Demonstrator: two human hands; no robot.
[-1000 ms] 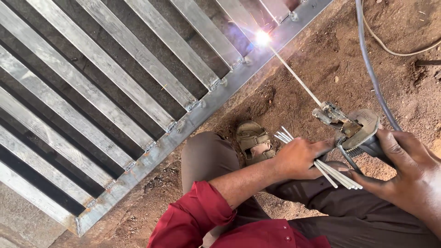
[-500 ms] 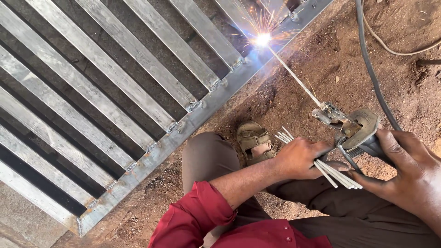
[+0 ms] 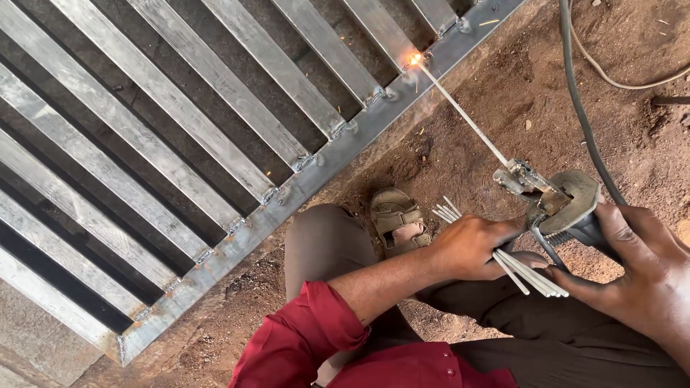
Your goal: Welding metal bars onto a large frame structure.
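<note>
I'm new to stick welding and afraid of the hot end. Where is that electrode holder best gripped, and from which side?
Probably by the dark handle at the rear of the electrode holder, from the cable side, as the right hand does. The clamp's jaws and rod point away toward the spark at the metal grille.

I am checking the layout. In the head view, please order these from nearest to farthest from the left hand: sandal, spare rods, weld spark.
1. Spare rods: held in the left hand.
2. Sandal: just left of it, on the dirt.
3. Weld spark: far up, at the grate frame.
</note>
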